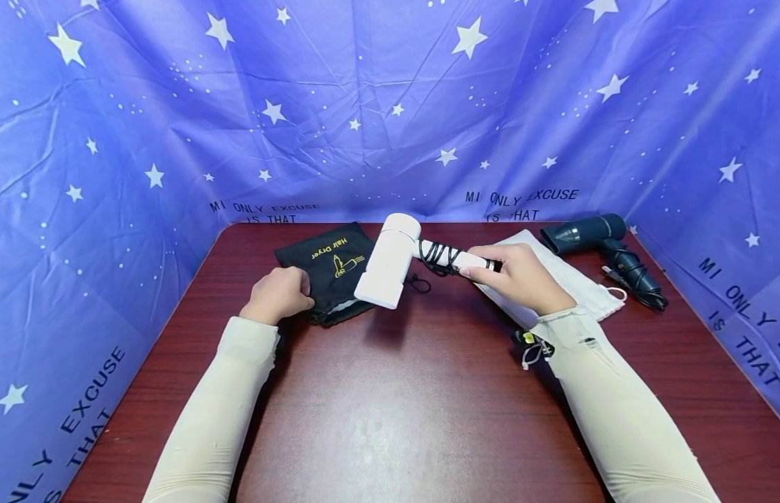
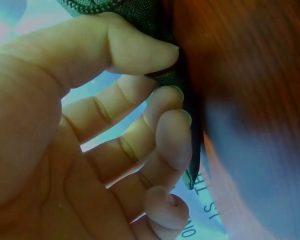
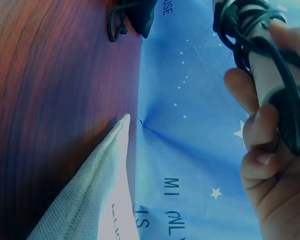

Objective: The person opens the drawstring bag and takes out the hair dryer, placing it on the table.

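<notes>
My right hand (image 1: 525, 276) grips the handle of a white hair dryer (image 1: 390, 265) and holds it above the table, its barrel towards the left. A black cord (image 3: 277, 55) is wound around the handle. On the left, a black drawstring pouch (image 1: 298, 248) with yellow "Hair Dryer" lettering lies with its mouth towards me. My left hand (image 1: 277, 293) pinches the near-left edge of this pouch between thumb and fingers, as the left wrist view shows. The dryer's barrel overlaps the pouch's right side in the head view.
A white cloth bag (image 1: 588, 297) with a drawstring lies under my right hand and forearm. Behind it, at the back right, rests a dark hair dryer (image 1: 591, 230) with its cord wrapped. Starry blue cloth (image 1: 365, 91) hangs around the table's (image 1: 377, 412) back and sides.
</notes>
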`<action>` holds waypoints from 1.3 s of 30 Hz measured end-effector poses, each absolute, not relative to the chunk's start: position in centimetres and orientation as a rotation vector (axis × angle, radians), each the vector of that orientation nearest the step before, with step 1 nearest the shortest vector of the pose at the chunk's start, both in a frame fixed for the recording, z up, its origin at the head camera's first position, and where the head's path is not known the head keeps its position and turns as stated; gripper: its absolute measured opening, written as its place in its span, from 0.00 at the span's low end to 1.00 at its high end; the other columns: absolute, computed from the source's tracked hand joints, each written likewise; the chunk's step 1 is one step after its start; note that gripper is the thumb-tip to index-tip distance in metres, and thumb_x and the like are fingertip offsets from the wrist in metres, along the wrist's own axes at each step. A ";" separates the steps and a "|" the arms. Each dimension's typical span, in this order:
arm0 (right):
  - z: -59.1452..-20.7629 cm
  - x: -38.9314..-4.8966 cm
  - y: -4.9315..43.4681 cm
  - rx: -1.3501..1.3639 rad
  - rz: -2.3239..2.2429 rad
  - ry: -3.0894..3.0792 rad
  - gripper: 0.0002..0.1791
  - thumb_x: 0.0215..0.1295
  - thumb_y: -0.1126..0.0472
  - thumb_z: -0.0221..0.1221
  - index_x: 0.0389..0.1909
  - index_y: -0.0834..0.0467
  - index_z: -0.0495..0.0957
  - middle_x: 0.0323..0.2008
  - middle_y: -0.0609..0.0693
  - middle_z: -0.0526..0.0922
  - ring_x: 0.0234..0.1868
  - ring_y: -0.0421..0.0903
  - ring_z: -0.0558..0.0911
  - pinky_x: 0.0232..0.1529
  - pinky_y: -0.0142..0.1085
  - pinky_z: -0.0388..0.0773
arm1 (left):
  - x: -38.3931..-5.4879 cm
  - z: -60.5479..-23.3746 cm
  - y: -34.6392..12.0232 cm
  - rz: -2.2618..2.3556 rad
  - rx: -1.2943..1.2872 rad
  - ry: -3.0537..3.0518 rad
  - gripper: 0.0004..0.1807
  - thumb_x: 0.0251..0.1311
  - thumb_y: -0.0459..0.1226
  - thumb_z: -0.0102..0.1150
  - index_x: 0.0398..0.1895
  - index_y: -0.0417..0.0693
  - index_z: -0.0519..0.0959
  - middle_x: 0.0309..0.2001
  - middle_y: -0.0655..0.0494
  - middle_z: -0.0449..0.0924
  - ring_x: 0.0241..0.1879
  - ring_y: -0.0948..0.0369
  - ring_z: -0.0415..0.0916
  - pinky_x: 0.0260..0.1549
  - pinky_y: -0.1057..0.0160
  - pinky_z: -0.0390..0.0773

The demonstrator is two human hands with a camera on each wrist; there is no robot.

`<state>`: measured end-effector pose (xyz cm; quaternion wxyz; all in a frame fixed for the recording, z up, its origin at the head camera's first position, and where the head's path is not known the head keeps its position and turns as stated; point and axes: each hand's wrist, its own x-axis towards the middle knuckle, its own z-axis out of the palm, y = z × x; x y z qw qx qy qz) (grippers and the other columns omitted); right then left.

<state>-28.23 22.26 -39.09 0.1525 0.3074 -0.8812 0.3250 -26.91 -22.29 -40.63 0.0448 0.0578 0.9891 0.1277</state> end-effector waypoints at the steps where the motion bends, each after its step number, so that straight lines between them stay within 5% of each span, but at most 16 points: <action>1: -39.1 -28.2 22.3 0.865 0.925 -2.523 0.09 0.63 0.49 0.72 0.44 0.38 0.88 0.30 0.37 0.84 0.26 0.38 0.74 0.29 0.28 0.69 | -26.9 -40.6 -22.3 0.386 0.179 3.021 0.08 0.51 0.42 0.72 0.25 0.54 0.81 0.29 0.54 0.83 0.30 0.52 0.79 0.27 0.51 0.76; 18: -39.5 -28.6 22.1 0.632 0.859 -2.519 0.10 0.64 0.44 0.70 0.43 0.40 0.88 0.27 0.40 0.83 0.20 0.41 0.70 0.23 0.34 0.66 | -26.8 -40.5 -22.2 0.367 0.224 2.990 0.07 0.49 0.38 0.72 0.28 0.52 0.81 0.32 0.53 0.83 0.32 0.52 0.78 0.29 0.50 0.77; 27: -39.6 -28.6 21.4 0.520 0.824 -2.494 0.08 0.65 0.42 0.69 0.38 0.40 0.87 0.18 0.39 0.76 0.20 0.41 0.70 0.23 0.35 0.64 | -26.4 -39.9 -21.1 0.424 0.253 3.071 0.05 0.57 0.40 0.60 0.27 0.52 0.82 0.34 0.52 0.82 0.32 0.52 0.79 0.29 0.49 0.78; 35: -40.1 -28.7 20.8 0.424 0.806 -2.459 0.11 0.66 0.45 0.68 0.42 0.45 0.89 0.18 0.44 0.78 0.22 0.44 0.72 0.23 0.38 0.65 | -26.1 -40.6 -19.8 0.341 0.428 3.133 0.31 0.57 0.60 0.70 0.53 0.47 0.84 0.55 0.41 0.79 0.52 0.41 0.79 0.50 0.39 0.79; 39: -40.5 -28.8 20.3 0.367 0.804 -2.474 0.14 0.66 0.46 0.68 0.44 0.49 0.89 0.21 0.48 0.82 0.23 0.48 0.75 0.27 0.41 0.68 | -26.2 -41.1 -19.7 0.309 0.414 3.067 0.36 0.54 0.61 0.71 0.60 0.49 0.83 0.61 0.40 0.76 0.57 0.41 0.78 0.53 0.38 0.79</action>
